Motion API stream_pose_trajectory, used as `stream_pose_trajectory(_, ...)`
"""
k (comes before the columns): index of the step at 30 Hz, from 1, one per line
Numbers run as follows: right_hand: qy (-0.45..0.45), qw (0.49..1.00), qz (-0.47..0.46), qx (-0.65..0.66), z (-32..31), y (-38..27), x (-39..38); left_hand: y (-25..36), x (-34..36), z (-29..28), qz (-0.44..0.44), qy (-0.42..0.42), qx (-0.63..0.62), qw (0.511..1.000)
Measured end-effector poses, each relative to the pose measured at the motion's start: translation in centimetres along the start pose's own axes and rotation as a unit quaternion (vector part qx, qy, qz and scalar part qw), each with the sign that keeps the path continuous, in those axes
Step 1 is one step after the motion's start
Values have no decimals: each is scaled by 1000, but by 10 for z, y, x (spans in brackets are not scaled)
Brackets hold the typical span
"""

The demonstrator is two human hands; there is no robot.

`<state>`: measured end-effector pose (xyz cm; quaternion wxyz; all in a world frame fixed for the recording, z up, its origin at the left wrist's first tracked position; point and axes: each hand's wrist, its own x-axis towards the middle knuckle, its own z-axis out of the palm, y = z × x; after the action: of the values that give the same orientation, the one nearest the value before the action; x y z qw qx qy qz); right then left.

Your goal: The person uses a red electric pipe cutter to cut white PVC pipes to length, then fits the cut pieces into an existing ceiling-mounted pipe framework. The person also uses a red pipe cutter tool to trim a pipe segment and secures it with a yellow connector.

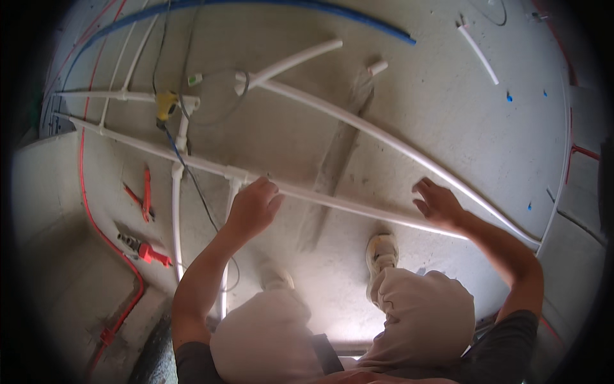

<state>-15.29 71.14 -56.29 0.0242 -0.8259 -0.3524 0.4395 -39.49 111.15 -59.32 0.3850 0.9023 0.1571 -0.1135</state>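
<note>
A long white plastic pipe runs low across the floor from a white tee fitting toward the right. My left hand is at this pipe just right of the tee, its fingers curled over it and its thumb on the near side; part of the grip is hidden behind the hand. My right hand is off to the right, between the low pipe and a second, slanting white pipe. Its fingers and thumb are apart, with nothing between them.
A yellow-and-black power tool with a cord lies on the pipework at left. Red-handled pliers-like tool and a red tool with a metal head lie nearer. A blue pipe curves along the far side. Loose white pipe pieces lie beyond.
</note>
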Motion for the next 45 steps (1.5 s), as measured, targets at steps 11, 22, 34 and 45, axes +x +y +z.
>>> stream_pose_trajectory(11,246,923,-27,293,119,34,27,2,-16,-54,-7,30,134,991)
stream_pose_trajectory(22,129,731,-254,620,50,-3,-109,173,-66,-121,69,-181,92,977)
stream_pose_trajectory(34,20,884,-443,147,-43,-94,-184,56,-151,-75,302,-165,326,880)
stream_pose_trajectory(45,-92,889,-372,252,-70,-138,-123,131,-123,-120,4,-272,46,961)
